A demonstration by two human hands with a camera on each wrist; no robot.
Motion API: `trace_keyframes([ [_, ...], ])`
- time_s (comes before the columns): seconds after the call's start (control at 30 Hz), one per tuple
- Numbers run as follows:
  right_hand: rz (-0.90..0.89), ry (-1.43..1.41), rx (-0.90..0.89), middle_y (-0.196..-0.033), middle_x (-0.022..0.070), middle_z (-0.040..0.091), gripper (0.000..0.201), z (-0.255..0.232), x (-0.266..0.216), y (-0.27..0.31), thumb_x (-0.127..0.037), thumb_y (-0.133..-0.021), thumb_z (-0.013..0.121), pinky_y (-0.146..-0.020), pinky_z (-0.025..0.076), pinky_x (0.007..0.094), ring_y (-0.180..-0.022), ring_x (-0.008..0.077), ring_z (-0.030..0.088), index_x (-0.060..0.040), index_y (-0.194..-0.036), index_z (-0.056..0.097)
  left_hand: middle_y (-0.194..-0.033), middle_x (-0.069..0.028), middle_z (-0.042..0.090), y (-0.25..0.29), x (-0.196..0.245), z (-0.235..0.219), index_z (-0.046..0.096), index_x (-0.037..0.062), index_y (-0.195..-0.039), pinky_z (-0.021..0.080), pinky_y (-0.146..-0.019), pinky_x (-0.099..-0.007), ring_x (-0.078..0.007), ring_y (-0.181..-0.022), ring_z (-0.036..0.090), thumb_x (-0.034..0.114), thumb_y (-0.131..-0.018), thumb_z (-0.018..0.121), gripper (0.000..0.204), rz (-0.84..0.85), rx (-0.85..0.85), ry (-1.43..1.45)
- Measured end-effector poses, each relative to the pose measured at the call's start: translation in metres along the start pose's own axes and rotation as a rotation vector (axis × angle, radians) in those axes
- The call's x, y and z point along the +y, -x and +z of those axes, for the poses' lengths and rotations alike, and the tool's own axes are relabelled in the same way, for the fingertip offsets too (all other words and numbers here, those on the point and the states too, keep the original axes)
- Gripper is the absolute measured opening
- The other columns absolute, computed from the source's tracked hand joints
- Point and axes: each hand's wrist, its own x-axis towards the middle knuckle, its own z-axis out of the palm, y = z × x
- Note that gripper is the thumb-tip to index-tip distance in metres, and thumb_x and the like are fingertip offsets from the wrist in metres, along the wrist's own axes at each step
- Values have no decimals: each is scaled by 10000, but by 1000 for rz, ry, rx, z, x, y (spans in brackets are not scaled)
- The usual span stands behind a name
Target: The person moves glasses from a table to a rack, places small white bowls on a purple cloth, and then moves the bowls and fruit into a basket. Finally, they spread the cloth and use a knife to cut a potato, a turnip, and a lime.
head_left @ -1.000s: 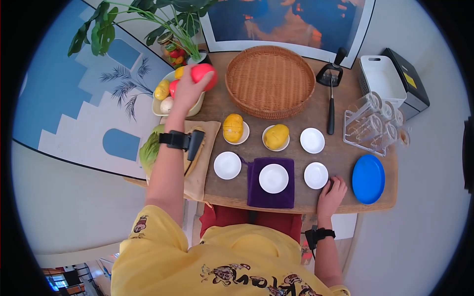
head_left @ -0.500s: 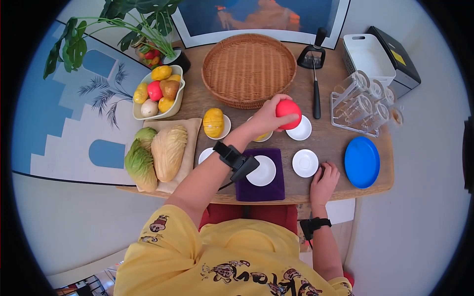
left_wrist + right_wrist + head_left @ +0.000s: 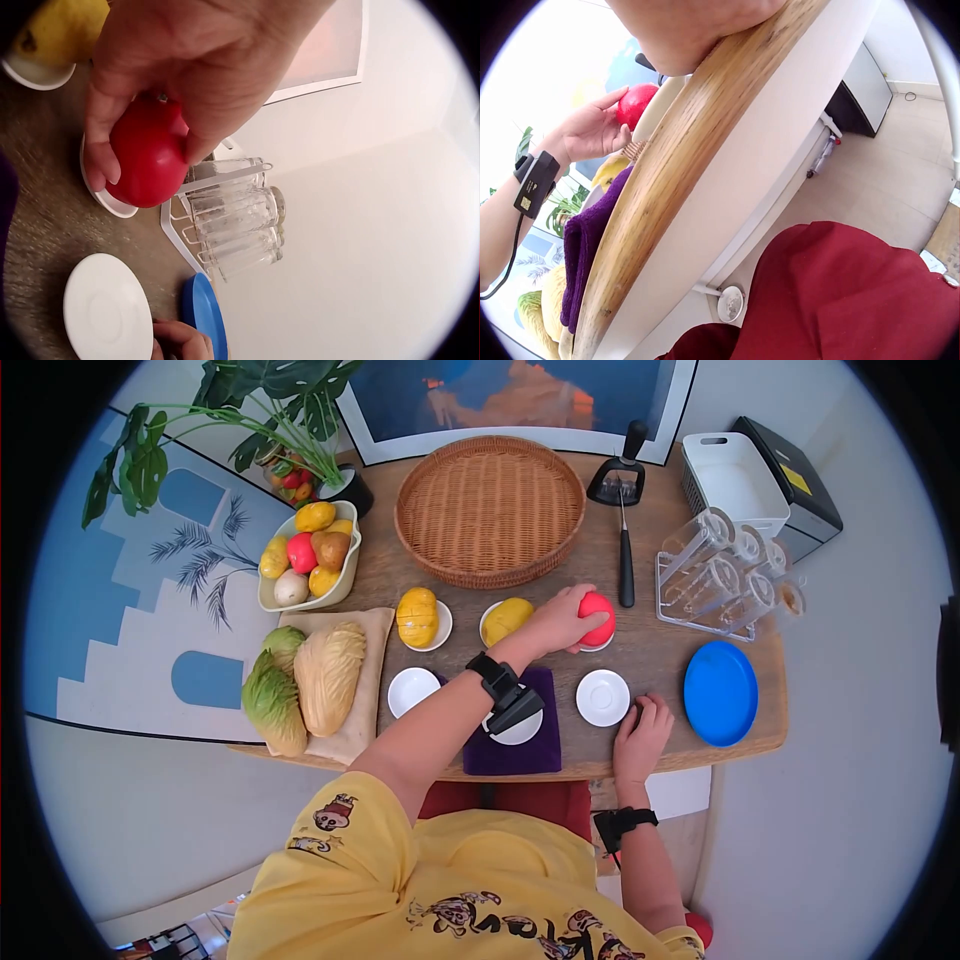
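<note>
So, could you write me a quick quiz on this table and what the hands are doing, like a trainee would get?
1. Which hand grips the red fruit?
2. True or false: in the head view, the blue plate lies to the right of the purple cloth.
3. Which of these is nearest the right hand? A) the wicker tray B) the white saucer C) the glass rack

Key: 1. The left hand. 2. True. 3. B.

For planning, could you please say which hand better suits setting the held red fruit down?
Probably the left hand: it holds the red fruit over a white dish; the right hand rests near the blue plate.
</note>
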Motion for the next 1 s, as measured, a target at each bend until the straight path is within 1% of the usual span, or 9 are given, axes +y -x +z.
trace_keyframes([
  [0.17, -10, -29, 3, -1200, 173, 601, 178, 1, 1, 0, -40, -901, 615, -940, 454, 477, -1079, 387, 550, -16, -1077, 607, -1374, -193, 538, 10, 10, -2, 444, 37, -1475, 597, -707, -353, -247, -710, 730, 360, -989, 594, 602, -33, 10, -113],
  [0.33, -5, -30, 11, -1186, 198, 599, 169, 3, 3, 2, -37, -914, 597, -946, 446, 488, -1091, 407, 546, 6, -1077, 604, -1368, -192, 551, 19, -1, 0, 519, 28, -1395, 578, -809, -422, -330, -869, 713, 284, -976, 601, 498, 260, 207, -387],
  [0.37, -11, -33, 18, -1188, 200, 598, 165, 4, 4, 2, -36, -917, 595, -946, 444, 489, -1093, 410, 545, 8, -1076, 604, -1386, -177, 544, 25, 3, -8, 530, 33, -1388, 574, -830, -421, -329, -963, 702, 276, -959, 626, 502, 406, 279, -541],
  [0.5, -3, -26, -2, -1211, 197, 591, 150, 3, 4, 2, -36, -928, 588, -953, 439, 492, -1106, 409, 537, 7, -1071, 601, -1318, -166, 574, 61, 44, -62, 576, 48, -1310, 540, -905, -451, -370, -1079, 646, 280, -927, 662, 457, 383, 341, -503],
  [0.57, -8, -32, -10, -1219, 194, 588, 150, 4, 4, 3, -38, -931, 587, -955, 438, 492, -1110, 404, 535, 5, -1075, 599, -1280, -160, 585, 66, 48, -104, 587, 56, -1270, 533, -926, -443, -363, -1062, 648, 266, -904, 690, 434, 400, 647, -571],
  [0.7, -7, -31, -11, -1228, 186, 585, 146, 2, 2, 1, -35, -934, 587, -953, 441, 491, -1111, 398, 536, 5, -1075, 593, -1288, -175, 558, 73, 20, -195, 572, 89, -1294, 509, -933, -479, -387, -1196, 569, 277, -866, 731, 494, 292, 1001, -796],
  [0.77, -4, -32, -13, -1227, 187, 585, 141, 1, 2, 2, -31, -934, 585, -952, 442, 491, -1110, 398, 536, 5, -1070, 591, -1340, -200, 551, 84, 2, -222, 552, 105, -1344, 499, -991, -463, -379, -1207, 579, 310, -843, 759, 579, 60, 1074, -931],
  [0.9, -5, -18, -12, -1224, 188, 585, 138, 2, 2, 2, -30, -934, 584, -952, 442, 492, -1110, 398, 536, 5, -1068, 590, -1319, -168, 539, 96, -43, -258, 562, 124, -1303, 511, -959, -481, -378, -1217, 576, 376, -840, 765, 565, -181, 1007, -956],
  [1.0, -26, -11, 0, -1218, 189, 587, 141, 2, 3, 2, -31, -932, 586, -953, 442, 493, -1110, 400, 537, 2, -1069, 591, -1438, -187, 470, 103, -63, -270, 569, 133, -1291, 554, -906, -483, -367, -1107, 663, 436, -884, 714, 528, -384, 724, -883],
])
